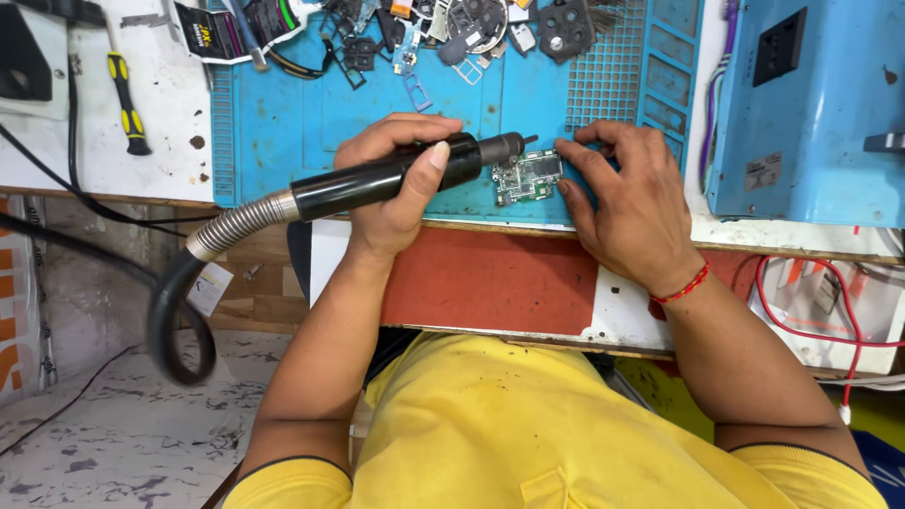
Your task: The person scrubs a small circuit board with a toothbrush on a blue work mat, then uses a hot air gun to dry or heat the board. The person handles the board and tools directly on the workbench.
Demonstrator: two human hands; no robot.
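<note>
From the head camera we saw a black rectangular packet (pixel 209 33) with pale print lying at the top left edge of the blue rubber work mat (pixel 283 123). A small pale rectangular label (pixel 764 172) sat low on the front of the blue metal box (pixel 811 104) at the right. A white paper tag (pixel 208 287) hung under the bench edge beside the black hose (pixel 179 320).

Our left hand (pixel 396 184) was clenched around the black cylindrical hot-air handpiece (pixel 396 174), thumb lying along its barrel, the nozzle tip pointing right just above the small green circuit board (pixel 528 176). A ribbed metal sleeve (pixel 240 221) joined the handpiece to the hose.

Our right hand (pixel 627 203) lay spread on the mat, its fingertips (pixel 566 151) pressed against the right edge of the board, holding nothing. A red thread band (pixel 681 287) circled that wrist.

The board lay near the mat's front edge, between the 2 hands. Loose dark phone parts (pixel 471 33) crowded the mat's far edge, and a yellow-and-black screwdriver (pixel 125 104) lay on the white bench (pixel 151 141) well to the left. Bare mat stretched between the parts and the hands. Red wires (pixel 801 325) looped below the bench at the right.
</note>
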